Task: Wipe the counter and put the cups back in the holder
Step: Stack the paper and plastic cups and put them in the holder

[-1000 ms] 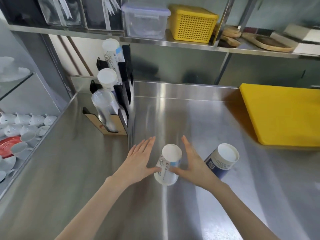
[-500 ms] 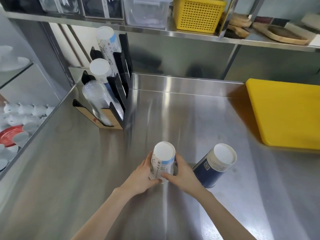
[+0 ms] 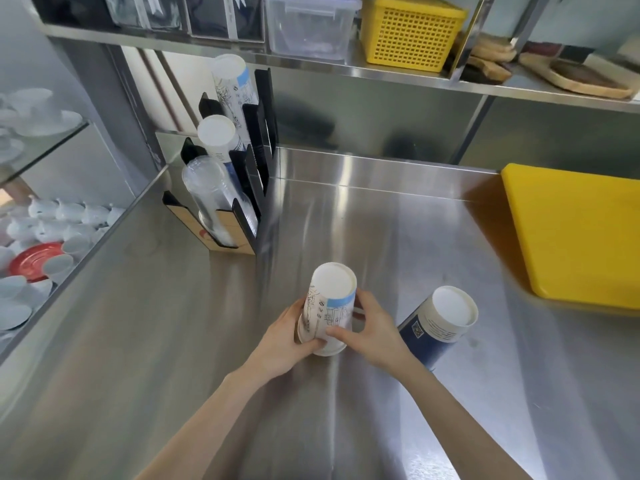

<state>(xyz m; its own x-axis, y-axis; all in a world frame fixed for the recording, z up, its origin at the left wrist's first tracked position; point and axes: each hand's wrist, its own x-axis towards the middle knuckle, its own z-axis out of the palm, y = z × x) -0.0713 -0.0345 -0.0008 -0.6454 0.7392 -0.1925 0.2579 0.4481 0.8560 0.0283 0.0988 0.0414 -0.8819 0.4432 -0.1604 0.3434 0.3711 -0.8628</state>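
A stack of white paper cups with blue print (image 3: pixel 329 303) stands upside down on the steel counter (image 3: pixel 346 220). My left hand (image 3: pixel 284 341) grips its left side and my right hand (image 3: pixel 370 330) its right side near the base. Just to the right stands a second upside-down stack, dark blue cups (image 3: pixel 436 323). The black cup holder (image 3: pixel 249 188) stands at the counter's back left, with two white stacks and a clear plastic stack (image 3: pixel 211 199) in its slots.
A yellow cutting board (image 3: pixel 575 237) lies at the right. Above, a shelf carries a yellow basket (image 3: pixel 408 32), a clear lidded box (image 3: pixel 308 26) and wooden boards. White cups and a red saucer (image 3: pixel 27 261) sit below the counter's left edge.
Both hands went from open beside the white cup stack to closed around it. The camera has moved in closer.
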